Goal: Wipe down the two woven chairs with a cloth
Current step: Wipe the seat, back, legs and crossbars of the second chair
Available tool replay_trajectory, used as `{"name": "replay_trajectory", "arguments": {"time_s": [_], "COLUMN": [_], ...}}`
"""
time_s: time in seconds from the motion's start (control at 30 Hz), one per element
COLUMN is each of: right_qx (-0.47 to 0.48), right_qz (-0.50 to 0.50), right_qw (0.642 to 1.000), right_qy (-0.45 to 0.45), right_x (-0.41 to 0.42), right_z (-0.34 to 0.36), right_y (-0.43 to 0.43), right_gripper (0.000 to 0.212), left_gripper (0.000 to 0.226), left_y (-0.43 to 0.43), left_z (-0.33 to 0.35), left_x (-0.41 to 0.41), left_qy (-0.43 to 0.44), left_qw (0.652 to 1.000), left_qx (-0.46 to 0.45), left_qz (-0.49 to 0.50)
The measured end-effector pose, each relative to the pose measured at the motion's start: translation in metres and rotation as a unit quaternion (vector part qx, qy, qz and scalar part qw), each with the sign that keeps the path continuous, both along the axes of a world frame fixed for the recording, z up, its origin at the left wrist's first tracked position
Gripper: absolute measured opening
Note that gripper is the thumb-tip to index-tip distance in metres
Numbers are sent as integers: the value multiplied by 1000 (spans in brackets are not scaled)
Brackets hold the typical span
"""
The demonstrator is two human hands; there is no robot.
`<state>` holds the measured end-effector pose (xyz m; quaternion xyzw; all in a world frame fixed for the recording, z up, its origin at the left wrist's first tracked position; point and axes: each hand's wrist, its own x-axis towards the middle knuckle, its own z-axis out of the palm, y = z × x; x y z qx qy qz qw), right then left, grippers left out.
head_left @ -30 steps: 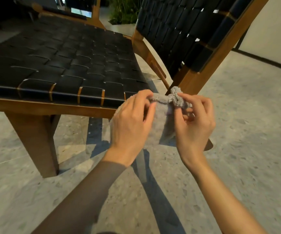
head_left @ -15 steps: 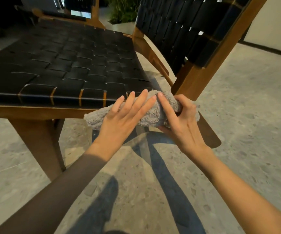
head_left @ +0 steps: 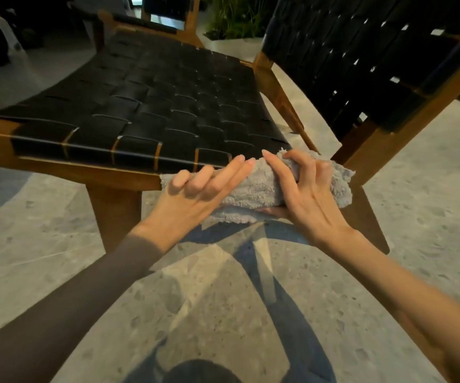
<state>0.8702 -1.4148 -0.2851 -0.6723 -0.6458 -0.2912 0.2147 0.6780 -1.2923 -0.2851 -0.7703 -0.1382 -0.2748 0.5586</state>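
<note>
Front: cloth (head_left: 262,186) sitting between left hand (head_left: 195,194) and right hand (head_left: 306,194) at woven seat (head_left: 146,106) corner; second chair's backrest (head_left: 361,64) standing right, plant (head_left: 234,20) behind.

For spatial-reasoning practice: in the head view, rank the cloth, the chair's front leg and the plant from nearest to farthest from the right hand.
1. Cloth: held in the right hand.
2. Front leg: left, below the seat.
3. Plant: far back, top of view.
</note>
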Motion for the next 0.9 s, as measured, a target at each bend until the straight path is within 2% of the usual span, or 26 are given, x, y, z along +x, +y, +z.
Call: {"name": "replay_trajectory", "arguments": {"time_s": [0.2, 0.37, 0.4, 0.43, 0.47, 0.6, 0.73, 0.9], "right_qx": [3, -41, -44, -50, -60, -96, -105, -81], "right_qz": [43, 64, 68, 70, 72, 97, 133, 169], "right_qw": [999, 996, 995, 994, 993, 987, 982, 980], "right_qy": [-16, -51, -59, -65, -71, -89, -78, -71], "right_x": [-3, -36, -46, -57, -67, -111, -156, -199], "right_z": [4, 26, 32, 38, 44, 71, 93, 106], "right_y": [2, 24, 31, 37, 45, 75, 105, 132], "right_gripper": [63, 57, 59, 62, 65, 67, 61, 60], "left_gripper": [65, 93, 88, 75, 63, 56, 58, 52], "left_y": [6, 27, 31, 34, 36, 48, 67, 82], "left_z": [-4, 10, 14, 17, 21, 39, 52, 63], "left_x": [-7, -48, -58, -67, -77, -121, -166, -205], "left_qy": [9, -15, -22, -30, -47, -109, -160, -212], "left_qw": [1000, 999, 999, 999, 998, 982, 965, 932], "left_qx": [-2, -3, -2, 1, -11, -153, -208, -281], "left_qz": [5, 36, 38, 35, 38, 34, 24, 85]}}
